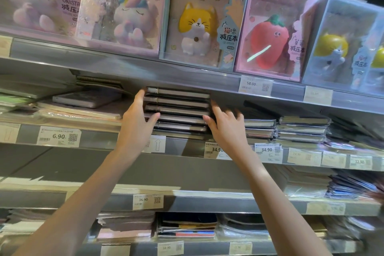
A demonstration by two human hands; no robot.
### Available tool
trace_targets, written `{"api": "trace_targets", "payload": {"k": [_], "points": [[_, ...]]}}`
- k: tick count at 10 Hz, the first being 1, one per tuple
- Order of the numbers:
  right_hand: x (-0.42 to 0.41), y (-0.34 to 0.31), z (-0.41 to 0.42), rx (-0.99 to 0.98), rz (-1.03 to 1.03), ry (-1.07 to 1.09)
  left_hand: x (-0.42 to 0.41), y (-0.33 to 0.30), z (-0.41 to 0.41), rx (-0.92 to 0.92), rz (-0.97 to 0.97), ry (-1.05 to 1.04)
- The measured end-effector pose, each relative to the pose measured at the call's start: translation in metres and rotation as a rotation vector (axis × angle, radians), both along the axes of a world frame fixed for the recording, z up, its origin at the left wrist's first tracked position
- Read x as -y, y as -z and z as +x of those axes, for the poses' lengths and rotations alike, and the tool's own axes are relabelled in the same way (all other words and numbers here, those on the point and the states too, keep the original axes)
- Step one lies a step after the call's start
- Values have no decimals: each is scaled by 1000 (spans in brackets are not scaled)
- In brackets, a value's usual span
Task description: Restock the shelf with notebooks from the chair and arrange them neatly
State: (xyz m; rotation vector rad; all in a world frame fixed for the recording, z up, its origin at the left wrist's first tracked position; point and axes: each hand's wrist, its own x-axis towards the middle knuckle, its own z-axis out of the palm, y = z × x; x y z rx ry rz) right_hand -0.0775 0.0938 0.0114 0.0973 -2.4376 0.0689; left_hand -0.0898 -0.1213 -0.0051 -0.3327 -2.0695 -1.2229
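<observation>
A stack of several dark notebooks (178,108) lies flat on the second shelf (99,137), spines facing me. My left hand (137,120) grips the stack's left end, thumb across the front edges and fingers along the side. My right hand (226,124) holds the stack's right end, thumb on the front and fingers curled round the side. The top notebook nearly touches the underside of the shelf above. The chair is out of sight.
Boxed squishy-toy notebooks (199,23) line the top shelf. Wrapped notebook stacks (301,129) sit right of my hands; a flat grey notebook (87,98) and paler ones lie to the left. Price tags (59,136) run along the shelf edges. Lower shelves hold more stacks.
</observation>
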Motion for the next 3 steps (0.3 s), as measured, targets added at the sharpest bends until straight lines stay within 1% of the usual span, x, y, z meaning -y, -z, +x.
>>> {"api": "trace_targets", "payload": {"k": [1, 2, 3], "points": [[0, 11, 4, -60, 8, -23, 0, 6, 8, -92, -91, -54], [2, 16, 13, -100, -38, -77, 5, 10, 18, -125, -196, -157], [3, 24, 19, -127, -73, -104, 6, 21, 26, -145, -283, -185]]}}
